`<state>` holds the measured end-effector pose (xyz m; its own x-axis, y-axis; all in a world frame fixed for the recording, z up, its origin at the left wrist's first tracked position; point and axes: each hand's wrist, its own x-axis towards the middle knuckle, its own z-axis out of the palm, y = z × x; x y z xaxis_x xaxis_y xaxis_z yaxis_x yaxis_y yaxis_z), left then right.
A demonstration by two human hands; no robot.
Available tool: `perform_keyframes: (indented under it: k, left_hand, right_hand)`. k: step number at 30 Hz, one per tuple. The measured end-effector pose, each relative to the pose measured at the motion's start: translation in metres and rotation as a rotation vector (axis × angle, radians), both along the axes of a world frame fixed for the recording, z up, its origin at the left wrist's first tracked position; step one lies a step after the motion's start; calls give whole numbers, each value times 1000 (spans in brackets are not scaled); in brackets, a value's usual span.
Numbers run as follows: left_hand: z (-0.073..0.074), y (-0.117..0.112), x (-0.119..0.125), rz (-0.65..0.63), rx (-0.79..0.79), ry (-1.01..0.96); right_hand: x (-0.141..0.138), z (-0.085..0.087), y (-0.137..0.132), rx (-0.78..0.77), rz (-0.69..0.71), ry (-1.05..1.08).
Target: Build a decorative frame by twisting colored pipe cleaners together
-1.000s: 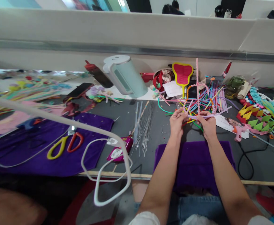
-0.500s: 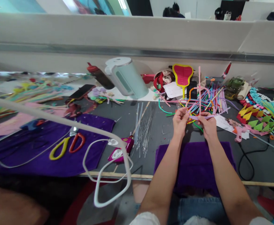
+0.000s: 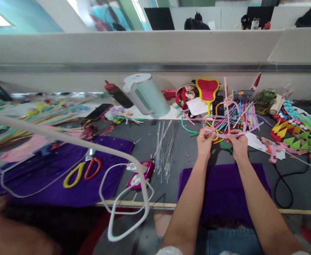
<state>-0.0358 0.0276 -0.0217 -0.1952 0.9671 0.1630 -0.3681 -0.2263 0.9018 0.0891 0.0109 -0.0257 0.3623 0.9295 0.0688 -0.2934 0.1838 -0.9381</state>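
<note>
Above the purple cloth [image 3: 224, 191], both my hands hold up a frame of pink and lilac pipe cleaners [image 3: 226, 109]. My left hand [image 3: 205, 141] pinches the left end of its lilac crossbar. My right hand [image 3: 237, 141] grips the crossbar at the foot of the upright pink stem. A pink arch and an orange curve sit on the stem above my fingers. Behind the frame lies a heap of coloured pipe cleaners [image 3: 240, 113].
Thin metal wires [image 3: 164, 145], a magenta glue gun [image 3: 139, 173] and a pale kettle [image 3: 146, 94] lie left of my hands. Scissors [image 3: 82, 171] rest on another purple cloth. A pink glue gun [image 3: 275, 152], black cable and felt shapes [image 3: 290, 136] are at the right. A white cable hangs close in front.
My hands with the pipe-cleaner frame have risen slightly and drawn closer together; my left fingers shifted along the crossbar. The camera tilted up a little.
</note>
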Motion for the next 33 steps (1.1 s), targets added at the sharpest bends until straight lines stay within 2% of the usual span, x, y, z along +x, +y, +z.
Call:
perform_keyframes:
  k: [3,8,17,21,25,33]
  left_hand:
    - [-6,3,-2,21,-49,-84]
    - [-9,5,-4,-14,-129,-247]
    - [-8,7,-8,-151,-265,-456]
    - [-7,8,-10,-233,-297,-492]
    - [-7,7,-11,-258,-302,-503]
    - [-11,11,-13,-180,-351,-487]
  right_hand:
    - [-2,2,-2,24,-33,-55]
    - [-6,5,-5,55,-56,-111]
    - [-8,5,-4,43,29,-17]
    - [-8,3,-5,52,75,-38]
    - [-9,2,-6,95,90,-118]
    - [-12,4,-9,114,108,-172]
